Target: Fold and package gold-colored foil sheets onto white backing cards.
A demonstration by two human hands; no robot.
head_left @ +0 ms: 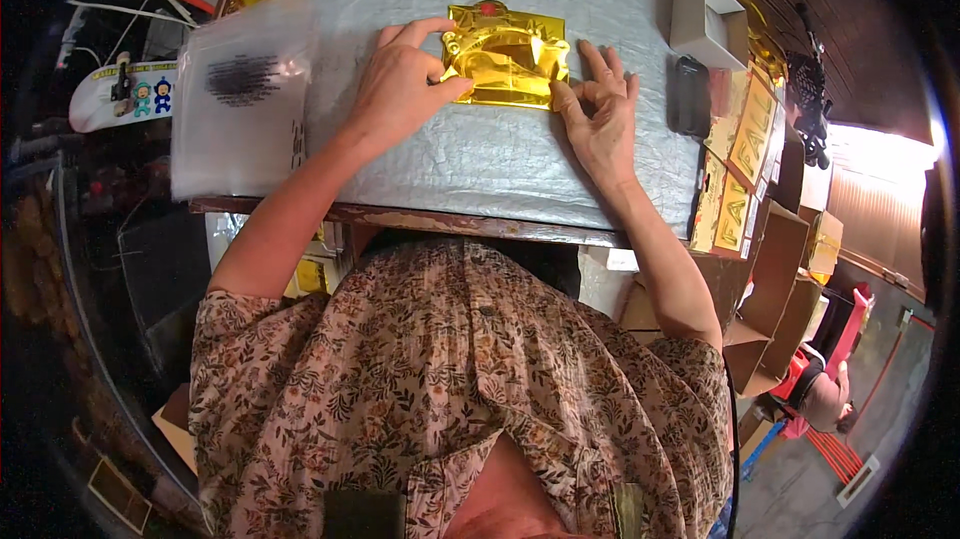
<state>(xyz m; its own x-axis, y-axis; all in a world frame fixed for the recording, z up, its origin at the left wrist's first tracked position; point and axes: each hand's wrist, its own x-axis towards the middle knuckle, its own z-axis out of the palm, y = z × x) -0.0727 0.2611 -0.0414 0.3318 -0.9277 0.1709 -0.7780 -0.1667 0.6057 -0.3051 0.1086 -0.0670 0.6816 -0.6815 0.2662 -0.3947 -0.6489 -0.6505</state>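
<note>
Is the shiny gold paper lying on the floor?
No, the gold paper lies on the grey table, with the left hand and right hand both pressing on its edges.
</note>
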